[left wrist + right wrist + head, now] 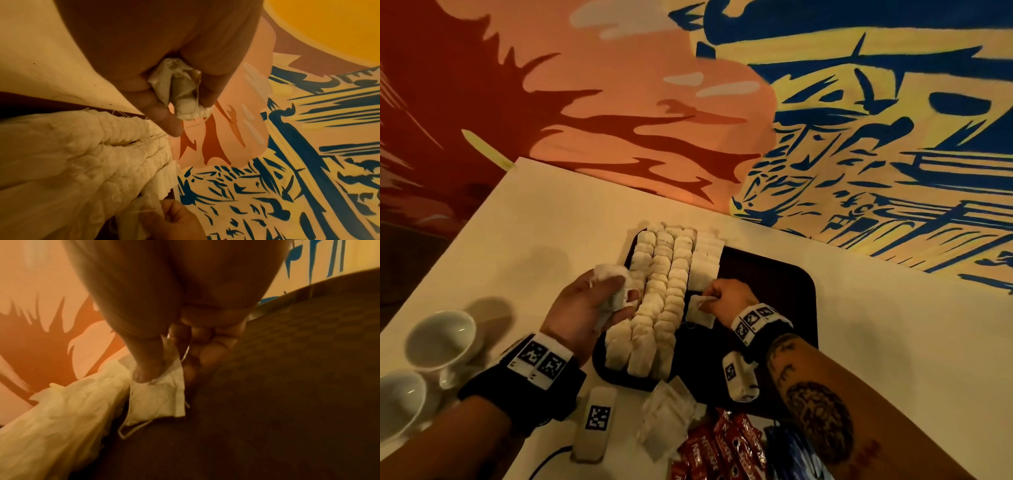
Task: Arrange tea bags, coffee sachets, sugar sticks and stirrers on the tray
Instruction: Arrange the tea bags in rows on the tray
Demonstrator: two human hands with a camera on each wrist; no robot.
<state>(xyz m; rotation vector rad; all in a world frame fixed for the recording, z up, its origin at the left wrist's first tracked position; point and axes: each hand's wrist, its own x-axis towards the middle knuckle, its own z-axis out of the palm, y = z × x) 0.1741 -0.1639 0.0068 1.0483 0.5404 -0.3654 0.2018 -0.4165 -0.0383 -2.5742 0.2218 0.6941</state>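
A dark tray [784, 284] lies on the pale table, its left half filled with several rows of white tea bags [661, 294]. My left hand [599, 301] hovers at the tray's left edge and grips a bunch of tea bags [183, 91]. My right hand [722, 296] pinches one tea bag [160, 395] between thumb and fingers, low over the tray at the near end of the rightmost row. Loose tea bags [671, 414] and red coffee sachets [722, 448] lie on the table near me. A blue packet [794, 455] sits beside the sachets.
Two white cups [438, 339] lie on their sides at the table's left. A white marker block [595, 421] with a cable rests on the table by my left wrist. A painted wall [859, 120] rises right behind the table. The tray's right half [287, 386] is bare.
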